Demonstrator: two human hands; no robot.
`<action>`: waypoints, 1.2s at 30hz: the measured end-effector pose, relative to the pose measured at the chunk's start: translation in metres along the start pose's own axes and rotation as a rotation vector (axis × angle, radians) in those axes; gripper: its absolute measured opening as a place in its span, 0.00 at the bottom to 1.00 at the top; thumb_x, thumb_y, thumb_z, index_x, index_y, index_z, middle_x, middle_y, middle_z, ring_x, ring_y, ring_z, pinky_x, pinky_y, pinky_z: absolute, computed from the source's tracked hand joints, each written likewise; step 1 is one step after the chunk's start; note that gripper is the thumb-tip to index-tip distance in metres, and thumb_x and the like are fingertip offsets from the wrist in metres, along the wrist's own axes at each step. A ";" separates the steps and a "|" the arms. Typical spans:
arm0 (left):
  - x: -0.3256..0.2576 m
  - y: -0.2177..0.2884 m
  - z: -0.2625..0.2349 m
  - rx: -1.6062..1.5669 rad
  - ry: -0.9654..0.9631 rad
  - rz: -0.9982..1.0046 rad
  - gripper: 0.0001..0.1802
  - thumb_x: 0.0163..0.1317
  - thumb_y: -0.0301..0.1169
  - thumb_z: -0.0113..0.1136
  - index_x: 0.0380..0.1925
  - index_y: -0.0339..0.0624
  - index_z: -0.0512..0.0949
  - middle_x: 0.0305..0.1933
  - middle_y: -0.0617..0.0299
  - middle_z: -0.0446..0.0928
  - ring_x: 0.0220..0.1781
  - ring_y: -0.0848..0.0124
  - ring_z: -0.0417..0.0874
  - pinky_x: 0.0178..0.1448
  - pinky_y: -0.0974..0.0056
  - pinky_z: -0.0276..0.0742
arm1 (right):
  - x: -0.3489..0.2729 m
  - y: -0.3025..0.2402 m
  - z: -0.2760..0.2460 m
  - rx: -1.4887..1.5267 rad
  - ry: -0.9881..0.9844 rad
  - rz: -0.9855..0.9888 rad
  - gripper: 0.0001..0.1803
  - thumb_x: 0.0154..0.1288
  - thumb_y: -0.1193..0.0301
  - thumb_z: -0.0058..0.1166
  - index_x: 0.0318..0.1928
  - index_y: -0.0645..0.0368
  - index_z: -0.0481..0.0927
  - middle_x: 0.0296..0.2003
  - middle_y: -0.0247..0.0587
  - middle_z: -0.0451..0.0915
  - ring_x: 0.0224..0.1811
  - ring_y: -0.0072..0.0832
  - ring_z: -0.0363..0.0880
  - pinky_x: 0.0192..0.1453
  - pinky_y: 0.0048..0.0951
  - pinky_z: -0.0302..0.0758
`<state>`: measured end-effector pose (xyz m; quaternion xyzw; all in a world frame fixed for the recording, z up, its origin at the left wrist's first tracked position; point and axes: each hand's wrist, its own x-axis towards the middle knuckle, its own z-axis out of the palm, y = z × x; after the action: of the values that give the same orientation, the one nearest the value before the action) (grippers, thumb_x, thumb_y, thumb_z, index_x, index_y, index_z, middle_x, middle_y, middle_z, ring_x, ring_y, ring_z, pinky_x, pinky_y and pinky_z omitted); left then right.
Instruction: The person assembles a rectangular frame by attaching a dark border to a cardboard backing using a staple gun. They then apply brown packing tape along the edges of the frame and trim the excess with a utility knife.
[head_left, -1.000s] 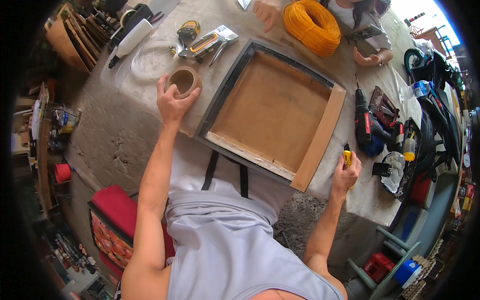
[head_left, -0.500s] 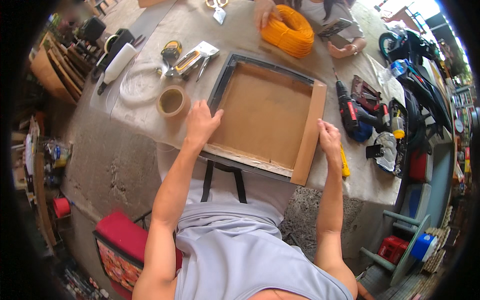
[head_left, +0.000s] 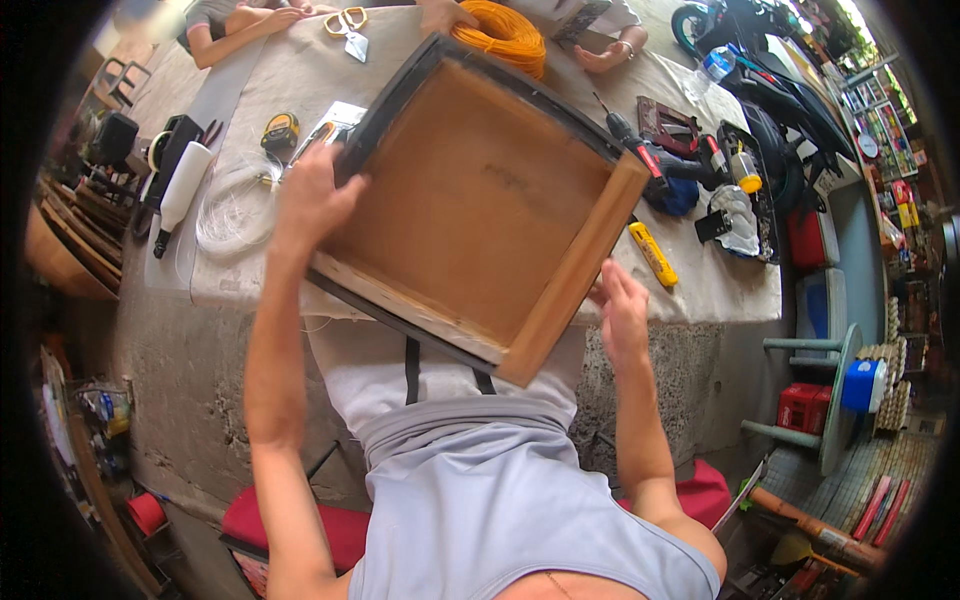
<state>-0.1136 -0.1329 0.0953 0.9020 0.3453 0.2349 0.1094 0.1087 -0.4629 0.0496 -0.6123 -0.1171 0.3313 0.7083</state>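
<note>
Frame: square wooden frame with a brown board panel and dark outer rim (head_left: 480, 200), tilted, its near corner raised off the table and jutting past the near edge, toward the person's chest.
Left hand: left hand (head_left: 310, 200) pressed on the frame's left rim, fingers spread apart over the edge.
Right hand: right hand (head_left: 622, 312) flat against the pale right side rail, fingers together and straight, not curled round it.
Table: cloth-covered work table (head_left: 720, 290), concrete face below.
Right of frame: yellow utility knife (head_left: 652, 253) just beside the rail; cordless drill (head_left: 650, 160) farther out.
Far edge: coil of orange cord (head_left: 505, 35) touching the frame's far corner.
Left end: yellow tape measure (head_left: 281, 130), white tube (head_left: 183, 190).
</note>
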 end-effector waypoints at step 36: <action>-0.155 0.044 0.040 -0.426 -0.118 -0.576 0.23 0.53 0.26 0.69 0.50 0.27 0.78 0.39 0.55 0.84 0.39 0.73 0.84 0.45 0.69 0.80 | -0.033 0.010 -0.016 -0.978 0.218 -0.092 0.18 0.57 0.77 0.62 0.49 0.67 0.80 0.32 0.43 0.85 0.32 0.20 0.83 0.36 0.23 0.80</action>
<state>-0.1695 -0.2710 0.0222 0.7369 0.5216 0.2084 0.3763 0.0892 -0.4953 0.0446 -0.8978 -0.2108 0.1401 0.3603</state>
